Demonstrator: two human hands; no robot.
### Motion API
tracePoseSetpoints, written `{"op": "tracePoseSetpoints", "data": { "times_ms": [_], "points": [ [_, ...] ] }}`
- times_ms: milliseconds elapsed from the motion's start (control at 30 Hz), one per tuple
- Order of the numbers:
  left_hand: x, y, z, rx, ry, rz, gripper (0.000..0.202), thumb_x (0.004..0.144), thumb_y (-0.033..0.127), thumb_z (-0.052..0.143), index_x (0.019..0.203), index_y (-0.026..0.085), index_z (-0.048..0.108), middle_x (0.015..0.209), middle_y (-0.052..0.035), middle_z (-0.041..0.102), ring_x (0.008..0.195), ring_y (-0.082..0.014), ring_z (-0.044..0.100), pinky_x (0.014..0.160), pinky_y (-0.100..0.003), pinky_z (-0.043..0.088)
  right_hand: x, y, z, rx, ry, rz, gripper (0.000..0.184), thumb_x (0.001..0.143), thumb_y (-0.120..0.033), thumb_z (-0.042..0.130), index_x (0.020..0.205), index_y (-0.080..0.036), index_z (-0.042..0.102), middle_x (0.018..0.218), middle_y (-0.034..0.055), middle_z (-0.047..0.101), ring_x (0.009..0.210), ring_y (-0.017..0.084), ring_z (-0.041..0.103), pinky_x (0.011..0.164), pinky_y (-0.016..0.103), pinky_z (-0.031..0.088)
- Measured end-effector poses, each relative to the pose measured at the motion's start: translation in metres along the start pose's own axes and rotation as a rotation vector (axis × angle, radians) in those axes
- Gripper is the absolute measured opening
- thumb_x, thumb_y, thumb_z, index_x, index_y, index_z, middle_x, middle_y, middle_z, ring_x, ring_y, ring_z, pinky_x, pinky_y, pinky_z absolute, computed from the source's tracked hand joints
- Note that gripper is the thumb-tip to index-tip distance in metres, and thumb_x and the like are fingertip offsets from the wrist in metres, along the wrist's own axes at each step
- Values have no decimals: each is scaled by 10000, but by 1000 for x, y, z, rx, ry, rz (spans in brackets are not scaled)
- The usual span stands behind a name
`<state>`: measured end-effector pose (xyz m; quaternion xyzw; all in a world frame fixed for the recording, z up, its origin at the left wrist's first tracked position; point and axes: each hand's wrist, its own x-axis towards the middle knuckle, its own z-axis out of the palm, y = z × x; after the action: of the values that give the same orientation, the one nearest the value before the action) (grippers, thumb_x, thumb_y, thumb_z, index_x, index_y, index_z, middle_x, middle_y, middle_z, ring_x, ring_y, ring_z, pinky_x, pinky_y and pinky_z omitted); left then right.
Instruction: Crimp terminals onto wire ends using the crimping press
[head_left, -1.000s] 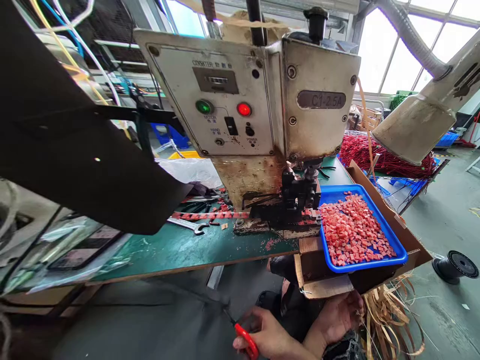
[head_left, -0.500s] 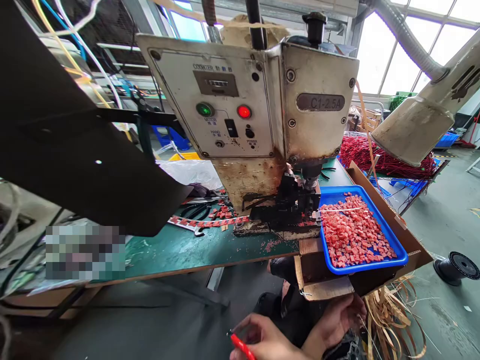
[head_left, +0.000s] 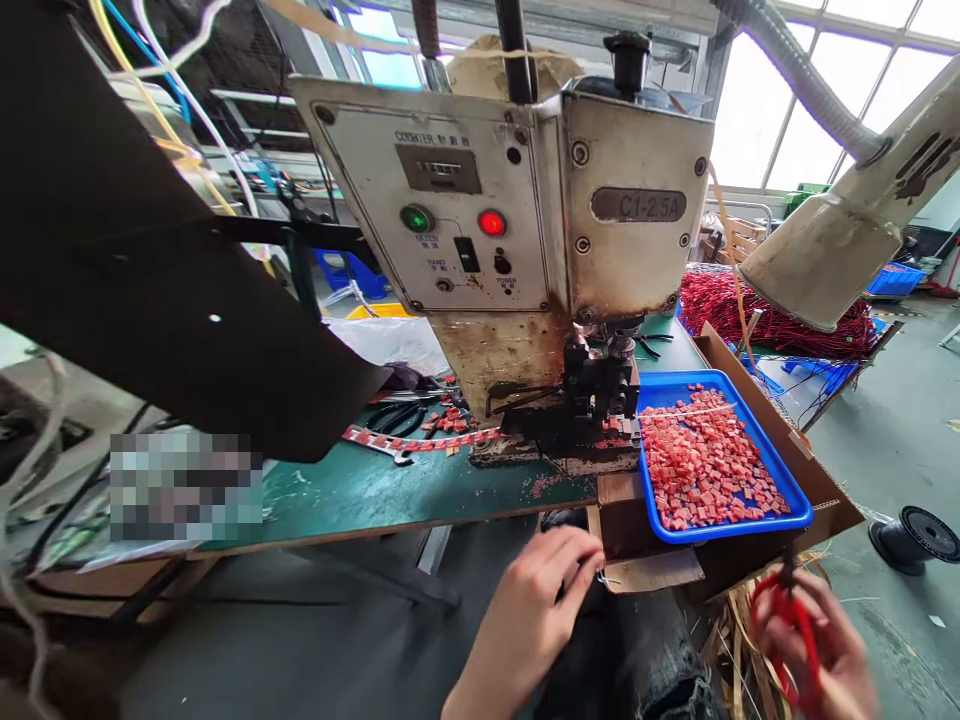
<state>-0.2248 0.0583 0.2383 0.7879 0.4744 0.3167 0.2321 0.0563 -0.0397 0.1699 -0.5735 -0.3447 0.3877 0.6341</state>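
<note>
My left hand [head_left: 536, 605] is beside the front flap of the cardboard box [head_left: 660, 575], with thumb and fingers pinched together. A white string end [head_left: 609, 578] shows close to its fingertips; whether they grip it I cannot tell. My right hand [head_left: 832, 640] is closed around a red-handled hand tool [head_left: 806, 640] with a dark tip pointing up; blur hides its exact kind. Above this hand, the blue tray [head_left: 795, 522] rests on the box and holds many small red pieces [head_left: 697, 460].
A press machine [head_left: 450, 250] with lit lamps stands on the green bench [head_left: 450, 495]. A red-and-white strip [head_left: 420, 440] runs into its tooling. Lamp [head_left: 832, 260] overhangs at right, a dark panel [head_left: 210, 290] at left. Tan straps [head_left: 739, 640] and a black spool [head_left: 915, 538] lie below right.
The hands were crossed low in front and have uncrossed. My right hand has moved right with the red-handled tool; my left hand has moved left and up beside the box flap.
</note>
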Motion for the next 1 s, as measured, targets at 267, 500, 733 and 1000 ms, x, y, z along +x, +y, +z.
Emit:
{"op": "tracePoseSetpoints", "data": {
  "times_ms": [267,500,733,1000],
  "points": [
    [51,-16,12,356,76,72,116,936,179,609,963,236,707,1028,-34,773,952,-226,739,910,-392,593,80,3,-39,1,578,-194,716,633,-544,914,1183,-191,622,982,84,788,637,147,648,590,261,544],
    [68,-7,33,353,-161,-71,259,890,117,641,1097,239,739,1173,-49,780,1098,-233,727,1005,-366,562,102,19,-19,-77,537,-145,779,611,-540,909,1230,-193,588,1045,103,785,822,225,735,694,303,586],
    [90,3,44,447,-238,-257,195,876,121,649,962,231,786,1110,-69,801,1098,-245,724,1001,-349,520,113,13,-23,-39,547,-76,771,493,-477,945,1135,-192,628,873,47,764,782,235,728,642,295,583],
    [96,-2,48,435,-210,-356,217,867,171,661,1005,252,809,1082,-74,820,1045,-260,749,894,-336,544,113,12,-30,-82,404,-53,758,593,-500,917,1217,-203,607,917,60,791,748,240,736,634,317,589]
  ]
}}
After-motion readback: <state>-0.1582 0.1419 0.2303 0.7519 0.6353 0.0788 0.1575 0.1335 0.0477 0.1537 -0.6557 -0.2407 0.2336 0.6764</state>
